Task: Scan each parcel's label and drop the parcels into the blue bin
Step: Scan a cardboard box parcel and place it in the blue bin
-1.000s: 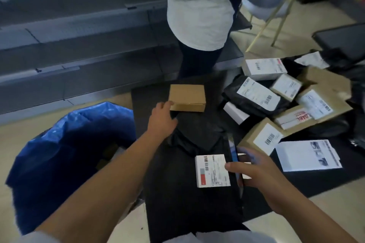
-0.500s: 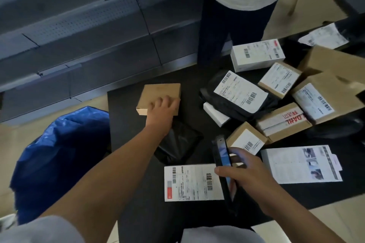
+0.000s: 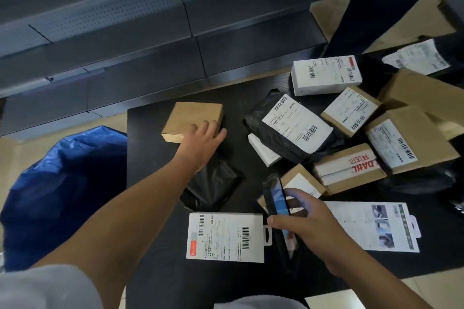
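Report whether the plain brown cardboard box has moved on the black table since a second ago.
Yes: the plain brown cardboard box slid toward the left edge of the black table, turning askew under the left hand.

Matt brown cardboard box [image 3: 193, 121]; crinkled glossy black plastic mailer [image 3: 288, 130]; matt black table [image 3: 155, 195].

Short pale-grey sleeve [image 3: 47, 286]; bare forearms
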Action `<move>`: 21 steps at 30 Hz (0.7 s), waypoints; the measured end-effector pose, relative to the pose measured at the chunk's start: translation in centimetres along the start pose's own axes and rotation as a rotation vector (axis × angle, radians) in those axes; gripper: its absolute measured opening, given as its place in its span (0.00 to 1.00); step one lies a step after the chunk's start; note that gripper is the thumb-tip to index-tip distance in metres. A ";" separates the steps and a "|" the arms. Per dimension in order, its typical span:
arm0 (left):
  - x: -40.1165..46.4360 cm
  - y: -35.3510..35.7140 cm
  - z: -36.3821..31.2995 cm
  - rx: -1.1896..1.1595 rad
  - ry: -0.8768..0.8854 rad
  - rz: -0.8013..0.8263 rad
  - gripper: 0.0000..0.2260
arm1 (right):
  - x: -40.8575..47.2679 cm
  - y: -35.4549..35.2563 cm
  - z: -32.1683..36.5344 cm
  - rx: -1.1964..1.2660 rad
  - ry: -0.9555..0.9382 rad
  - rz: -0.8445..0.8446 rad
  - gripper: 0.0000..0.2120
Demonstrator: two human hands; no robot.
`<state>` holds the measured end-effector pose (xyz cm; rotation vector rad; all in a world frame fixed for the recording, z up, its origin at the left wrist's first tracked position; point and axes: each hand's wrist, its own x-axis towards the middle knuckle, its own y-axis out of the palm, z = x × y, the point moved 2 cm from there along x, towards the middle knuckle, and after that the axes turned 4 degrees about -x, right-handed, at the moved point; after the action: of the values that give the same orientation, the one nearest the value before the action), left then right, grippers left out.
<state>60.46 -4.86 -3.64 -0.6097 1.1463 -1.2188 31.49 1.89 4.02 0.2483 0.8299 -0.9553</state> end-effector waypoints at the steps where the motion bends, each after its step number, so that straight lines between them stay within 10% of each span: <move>1: 0.0 0.1 -0.1 0.002 -0.007 -0.011 0.36 | -0.1 -0.1 0.0 0.000 -0.001 0.000 0.40; 14: -4.7 -4.0 3.6 -0.350 0.013 -0.350 0.22 | -4.6 3.2 1.4 0.030 -0.044 -0.072 0.49; 21: -15.3 -6.0 8.5 -1.463 -0.432 -0.690 0.19 | -7.3 7.4 2.0 0.084 -0.123 -0.073 0.52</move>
<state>66.81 6.00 9.88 -2.3759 1.3504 -0.4882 36.23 9.71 9.45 0.2309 0.6910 -1.0648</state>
